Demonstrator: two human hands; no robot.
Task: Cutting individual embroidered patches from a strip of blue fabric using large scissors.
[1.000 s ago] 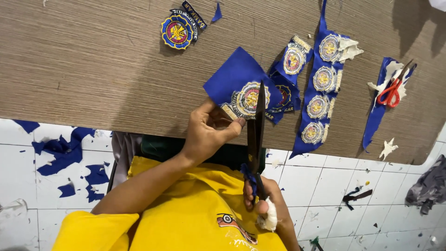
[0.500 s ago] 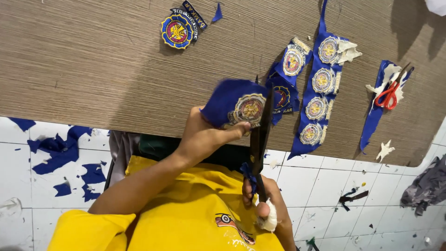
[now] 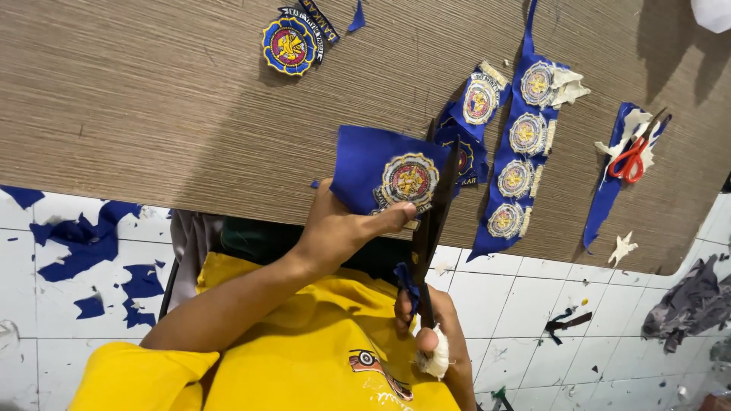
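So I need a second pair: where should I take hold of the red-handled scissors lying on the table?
Take the red-handled scissors by the red loops, coming from the table's near edge: the handles point that way, blades away, resting on a blue fabric strip.

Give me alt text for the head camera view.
A person's left hand holds a blue cloth with a round embroidered badge while the right hand cuts it with dark scissors over a brown table. More badge strips lie nearby.

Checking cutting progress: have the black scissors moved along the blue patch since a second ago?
Yes. The black scissors moved right across the blue patch, toward the strip of patches lying on the table.
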